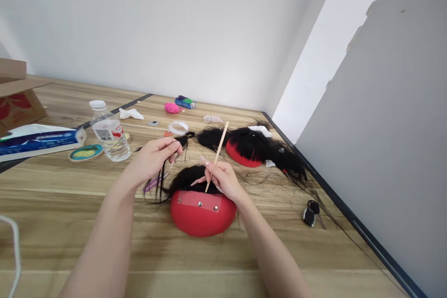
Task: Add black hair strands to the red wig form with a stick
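Note:
In the lower middle of the head view, a red dome-shaped cushion [203,224] sits on the table. A thin see-through strip [190,199] is fastened to its top by several silver pins, and black hair [185,179] spreads behind it. My right hand [225,178] is closed round a thin wooden stick [221,143], its lower tip down at the strip's back edge by the hair. Up and to the left, my left hand [157,156] pinches dark hair strands [162,179] that hang below the fingers. The stick's exact contact is too small to tell.
Behind stands a second red cushion [244,156] covered with black hair. A water bottle [110,132], a tissue pack [42,142] and a cardboard box [26,107] are at left. Pink yarn [172,108] lies at the back, keys [310,214] at right, purple tweezers-like tools [153,182] beside the hair.

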`<state>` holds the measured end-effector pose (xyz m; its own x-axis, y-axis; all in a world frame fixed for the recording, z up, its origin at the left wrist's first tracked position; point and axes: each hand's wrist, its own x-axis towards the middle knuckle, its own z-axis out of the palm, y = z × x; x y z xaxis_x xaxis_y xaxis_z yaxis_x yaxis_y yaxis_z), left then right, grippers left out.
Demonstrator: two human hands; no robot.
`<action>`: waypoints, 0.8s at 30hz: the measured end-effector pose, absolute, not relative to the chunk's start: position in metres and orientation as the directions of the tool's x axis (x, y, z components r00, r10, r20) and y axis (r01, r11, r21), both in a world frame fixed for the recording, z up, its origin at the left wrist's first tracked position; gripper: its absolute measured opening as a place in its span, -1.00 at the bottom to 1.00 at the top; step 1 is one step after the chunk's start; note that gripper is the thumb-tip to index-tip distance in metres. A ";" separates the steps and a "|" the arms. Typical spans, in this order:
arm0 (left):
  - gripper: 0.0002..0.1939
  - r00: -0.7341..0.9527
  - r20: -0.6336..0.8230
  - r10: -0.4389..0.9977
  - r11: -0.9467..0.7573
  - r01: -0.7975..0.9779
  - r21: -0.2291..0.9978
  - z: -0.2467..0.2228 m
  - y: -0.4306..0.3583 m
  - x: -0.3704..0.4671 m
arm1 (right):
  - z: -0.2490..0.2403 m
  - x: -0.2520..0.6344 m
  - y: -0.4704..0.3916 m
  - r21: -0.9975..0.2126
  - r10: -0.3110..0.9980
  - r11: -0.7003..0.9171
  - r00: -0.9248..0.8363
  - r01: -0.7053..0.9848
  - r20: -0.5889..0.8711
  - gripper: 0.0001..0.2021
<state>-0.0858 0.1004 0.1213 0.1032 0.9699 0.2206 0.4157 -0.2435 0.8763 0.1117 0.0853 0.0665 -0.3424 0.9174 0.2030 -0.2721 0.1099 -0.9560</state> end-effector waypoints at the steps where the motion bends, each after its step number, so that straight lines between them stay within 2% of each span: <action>1: -0.68 0.127 0.191 0.973 -0.229 0.481 0.846 0.125 0.095 -0.087 | 0.067 0.112 0.085 -0.955 0.917 0.114 -0.341 -0.273 0.207 -0.48; 3: -0.66 0.224 0.118 0.967 -0.230 0.581 0.781 0.132 0.084 -0.089 | 0.066 0.112 0.085 -0.954 0.913 0.129 -0.343 -0.270 0.220 -0.48; 6: -0.63 0.451 0.007 0.892 -0.337 0.655 0.676 0.142 0.066 -0.089 | 0.063 0.115 0.086 -0.958 0.905 0.157 -0.352 -0.242 0.238 -0.49; 10: -0.66 0.570 -0.156 0.806 -0.401 0.721 0.565 0.145 0.052 -0.084 | 0.058 0.118 0.088 -0.962 0.902 0.202 -0.346 -0.186 0.257 -0.50; 14: -0.69 0.599 -0.245 0.762 -0.436 0.755 0.489 0.139 0.050 -0.070 | 0.058 0.118 0.088 -0.960 0.901 0.207 -0.345 -0.190 0.262 -0.51; 18: -0.74 0.560 -0.269 0.784 -0.443 0.807 0.391 0.134 0.050 -0.057 | 0.062 0.117 0.086 -0.958 0.902 0.190 -0.347 -0.213 0.256 -0.52; 24: -0.76 0.513 -0.260 0.818 -0.427 0.845 0.322 0.133 0.044 -0.047 | 0.062 0.115 0.085 -0.956 0.914 0.197 -0.311 -0.216 0.258 -0.52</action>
<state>-0.0475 0.0437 0.1328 0.5125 0.8183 -0.2601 0.8451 -0.4270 0.3217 0.1151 0.0851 0.0625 -0.3115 0.9145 0.2583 -0.2160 0.1965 -0.9564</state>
